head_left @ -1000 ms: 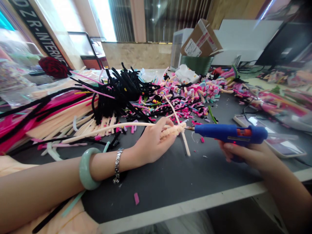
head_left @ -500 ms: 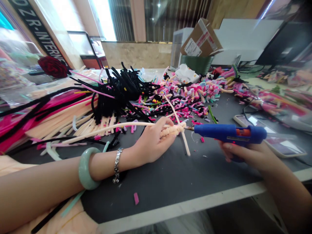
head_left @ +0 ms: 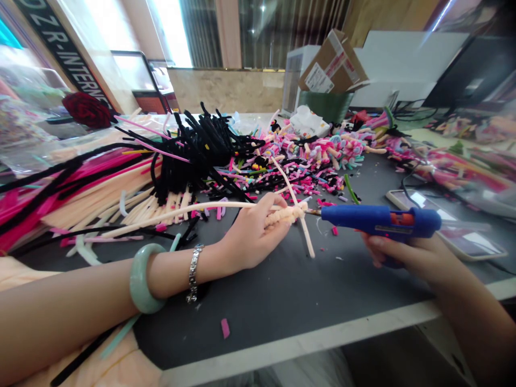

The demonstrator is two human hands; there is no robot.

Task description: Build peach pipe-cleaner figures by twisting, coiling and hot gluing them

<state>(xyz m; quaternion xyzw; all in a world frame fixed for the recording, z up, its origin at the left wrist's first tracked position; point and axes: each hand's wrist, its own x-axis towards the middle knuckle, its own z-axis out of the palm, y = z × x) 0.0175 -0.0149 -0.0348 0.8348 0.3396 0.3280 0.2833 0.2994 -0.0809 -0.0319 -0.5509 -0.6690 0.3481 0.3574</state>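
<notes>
My left hand (head_left: 256, 234) is closed around a coiled cream pipe-cleaner piece (head_left: 284, 216), its fingers wrapped about the twisted body. A long cream stem (head_left: 189, 207) trails from it to the left, and a thinner cream stem (head_left: 307, 239) crosses at its right end. My right hand (head_left: 407, 252) grips a blue hot glue gun (head_left: 374, 220) by its handle. The metal nozzle points left and meets, or nearly meets, the right end of the coiled piece; exact contact is too small to tell. A small red light glows on the gun.
Black pipe cleaners (head_left: 201, 145) lie in a bunch behind my left hand. Cream and pink stems (head_left: 105, 193) spread at left. Cut colourful bits (head_left: 306, 150) are heaped at the back. A phone (head_left: 443, 226) lies behind the gun. A cardboard box (head_left: 332, 64) stands in a green bin (head_left: 326, 106).
</notes>
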